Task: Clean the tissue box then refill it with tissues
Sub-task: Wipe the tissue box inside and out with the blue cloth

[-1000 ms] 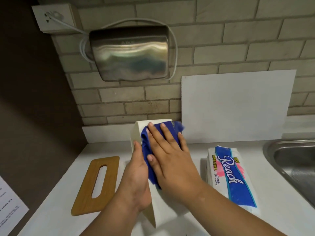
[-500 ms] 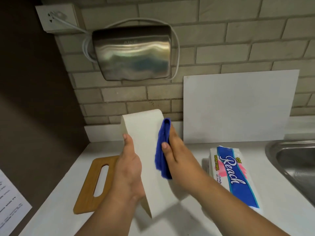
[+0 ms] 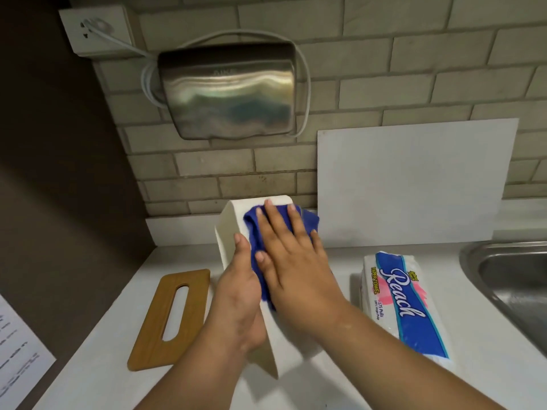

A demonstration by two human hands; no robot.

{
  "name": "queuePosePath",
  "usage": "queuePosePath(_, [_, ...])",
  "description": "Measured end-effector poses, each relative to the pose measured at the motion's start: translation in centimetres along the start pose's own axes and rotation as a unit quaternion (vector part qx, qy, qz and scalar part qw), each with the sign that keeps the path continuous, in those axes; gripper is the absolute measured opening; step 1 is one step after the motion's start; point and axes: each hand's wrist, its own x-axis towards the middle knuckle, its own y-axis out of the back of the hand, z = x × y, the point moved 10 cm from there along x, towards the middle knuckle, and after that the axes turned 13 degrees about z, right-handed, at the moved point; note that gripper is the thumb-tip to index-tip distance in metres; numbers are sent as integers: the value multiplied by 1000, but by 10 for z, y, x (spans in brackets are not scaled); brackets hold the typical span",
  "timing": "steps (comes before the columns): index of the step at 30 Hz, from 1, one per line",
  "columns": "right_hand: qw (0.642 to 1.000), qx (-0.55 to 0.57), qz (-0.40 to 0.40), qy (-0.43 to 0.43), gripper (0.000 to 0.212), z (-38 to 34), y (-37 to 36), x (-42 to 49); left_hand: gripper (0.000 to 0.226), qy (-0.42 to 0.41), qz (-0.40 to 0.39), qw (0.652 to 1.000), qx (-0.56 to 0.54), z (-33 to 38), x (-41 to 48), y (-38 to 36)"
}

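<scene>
A white tissue box (image 3: 229, 229) is lifted and tilted above the white counter (image 3: 97, 344). My left hand (image 3: 236, 294) grips its near left edge, thumb on the upper face. My right hand (image 3: 293, 261) lies flat with straight fingers on a blue cloth (image 3: 251, 223), pressing it against the box's upper face. The wooden lid (image 3: 168, 315) with its oval slot lies flat on the counter to the left. A pack of Reach paper towels (image 3: 405, 303) in white and blue wrap lies to the right.
A steel sink (image 3: 512, 279) sits at the right edge. A white board (image 3: 414, 184) leans on the brick wall behind the pack. A steel hand dryer (image 3: 228, 90) hangs on the wall above, wired to a socket (image 3: 94, 31). A printed sheet (image 3: 14, 350) hangs at lower left.
Half a second ago my right hand held the cloth against the box's right side. It is now back on the upper face, flat on the cloth, and the box has turned slightly.
</scene>
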Motion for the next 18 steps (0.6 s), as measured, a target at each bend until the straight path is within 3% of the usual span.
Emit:
queuePosePath(3, [997, 56, 59, -15, 53, 12, 15, 20, 63, 34, -28, 999, 33, -12, 1, -1])
queuePosePath(5, [984, 135, 45, -108, 50, 34, 15, 23, 73, 48, -29, 997, 57, -19, 3, 5])
queuePosePath(7, [942, 235, 38, -236, 45, 59, 7, 16, 79, 56, -12, 996, 73, -24, 5, 14])
queuePosePath(10, [881, 319, 89, -338, 34, 86, 9, 5, 74, 90, -29, 994, 55, -29, -1, 14])
queuePosePath(15, [800, 435, 139, -389, 26, 98, 18, -4, 62, 63, -87, 990, -86, -5, -10, -3])
queuePosePath(18, [797, 446, 132, -385, 27, 95, 21, -7, 73, 78, -91, 987, -109, -2, -7, -3])
